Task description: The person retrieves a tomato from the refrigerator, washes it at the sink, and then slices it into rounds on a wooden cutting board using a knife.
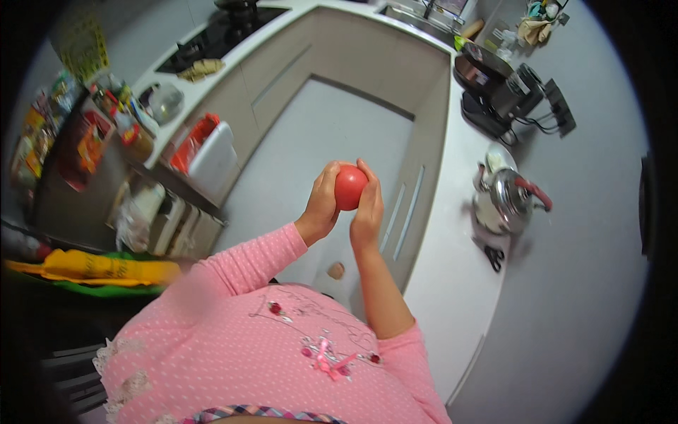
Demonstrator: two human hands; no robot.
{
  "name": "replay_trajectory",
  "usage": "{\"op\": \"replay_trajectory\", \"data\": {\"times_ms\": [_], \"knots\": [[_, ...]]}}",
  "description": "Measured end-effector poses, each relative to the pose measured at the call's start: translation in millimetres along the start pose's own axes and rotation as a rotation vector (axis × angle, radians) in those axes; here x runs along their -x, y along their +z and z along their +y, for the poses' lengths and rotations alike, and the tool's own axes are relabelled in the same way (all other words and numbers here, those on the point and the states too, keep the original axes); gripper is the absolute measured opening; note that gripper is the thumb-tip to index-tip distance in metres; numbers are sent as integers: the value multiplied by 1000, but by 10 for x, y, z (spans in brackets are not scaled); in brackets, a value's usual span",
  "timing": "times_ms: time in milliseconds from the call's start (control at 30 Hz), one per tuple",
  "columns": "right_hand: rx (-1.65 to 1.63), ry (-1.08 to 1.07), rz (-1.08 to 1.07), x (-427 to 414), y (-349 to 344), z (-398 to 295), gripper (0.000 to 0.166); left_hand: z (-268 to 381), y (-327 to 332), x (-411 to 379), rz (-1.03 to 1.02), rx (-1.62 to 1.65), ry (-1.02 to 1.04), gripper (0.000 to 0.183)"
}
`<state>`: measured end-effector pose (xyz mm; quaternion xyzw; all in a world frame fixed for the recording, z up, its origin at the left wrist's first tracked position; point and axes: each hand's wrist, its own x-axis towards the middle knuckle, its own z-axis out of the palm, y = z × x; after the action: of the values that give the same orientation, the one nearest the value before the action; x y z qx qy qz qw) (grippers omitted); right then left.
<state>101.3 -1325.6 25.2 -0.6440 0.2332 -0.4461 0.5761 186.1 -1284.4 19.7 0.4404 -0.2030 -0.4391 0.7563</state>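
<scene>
A smooth, round red fruit, apparently a tomato [349,188], is held up in front of my body between both palms. My left hand [319,206] curves around its left side. From the right, my right hand [368,214] presses against it with the fingers pointing away from me. The top of the tomato faces the camera, and its underside is hidden. Beneath my hands lies the pale grey floor [312,138].
On the right white counter [434,254] stand a metal kettle [508,193], black-handled scissors [495,258] and a dark appliance [482,79]. A white bin [214,161] with a red bag hangs at the left cabinets. Farther off are a black cooktop [212,47] and a sink [418,21].
</scene>
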Motion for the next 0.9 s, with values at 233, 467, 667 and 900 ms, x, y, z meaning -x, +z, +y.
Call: {"op": "replay_trajectory", "data": {"times_ms": [233,467,667,900], "knots": [[230,-231,-293,-1556,-578,504,60,289,357,-1484,141,244,-389,36],[-46,110,36,-3087,-461,1267,27,-104,159,-3167,65,143,-387,44],[-244,519,48,-4654,-191,2010,29,323,-180,-4776,-155,296,-616,61],[-185,492,270,-6069,199,2713,20,734,-448,-6682,-127,450,-654,62]]}}
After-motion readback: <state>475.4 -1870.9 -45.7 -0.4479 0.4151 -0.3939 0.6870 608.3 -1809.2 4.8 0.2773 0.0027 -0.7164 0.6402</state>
